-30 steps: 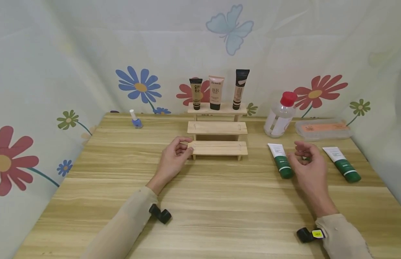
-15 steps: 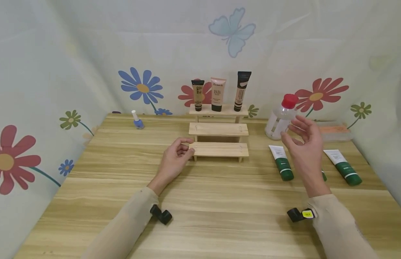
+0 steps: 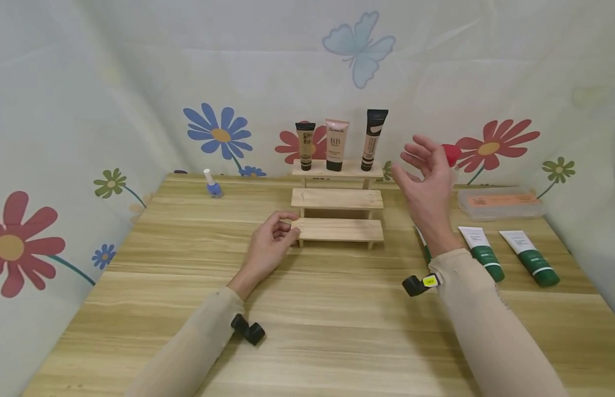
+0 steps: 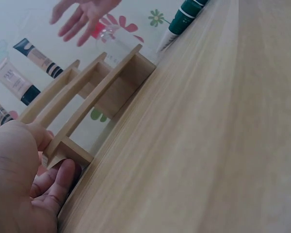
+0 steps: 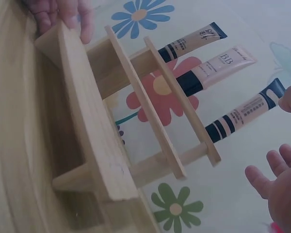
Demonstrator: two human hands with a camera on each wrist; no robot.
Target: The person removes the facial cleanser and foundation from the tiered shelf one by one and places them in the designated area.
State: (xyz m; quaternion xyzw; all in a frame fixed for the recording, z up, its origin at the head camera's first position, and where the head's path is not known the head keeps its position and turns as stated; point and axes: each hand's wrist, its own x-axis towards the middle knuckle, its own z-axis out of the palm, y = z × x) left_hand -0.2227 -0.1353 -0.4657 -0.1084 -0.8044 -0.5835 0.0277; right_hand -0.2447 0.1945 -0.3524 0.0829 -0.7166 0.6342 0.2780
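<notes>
A three-step wooden display stand (image 3: 337, 229) stands on the table. My left hand (image 3: 270, 240) grips the left end of its lowest step, thumb and fingers around the board's end in the left wrist view (image 4: 53, 184). Three cosmetic tubes stand cap-down on the top step: a small black-and-gold tube (image 3: 305, 146), a pink BB cream tube (image 3: 335, 144) and a taller, black-ended tube (image 3: 372, 143) leaning slightly right. Just right of the tall tube, my right hand (image 3: 429, 190) is raised, fingers spread and holding nothing. In the right wrist view, a fingertip appears close to that tube's upper end.
A red-capped clear bottle (image 3: 451, 154) is mostly hidden behind my right hand. Green-and-white tubes (image 3: 481, 253) lie at the right, one partly covered by my right arm. Behind them lies a clear plastic box (image 3: 501, 201). Blue nail polish (image 3: 213, 184) stands back left.
My right hand has risen from beside the green-and-white tubes and moved left and away from me, past the bottle, towards the tall tube. The left hand keeps its grip on the stand.
</notes>
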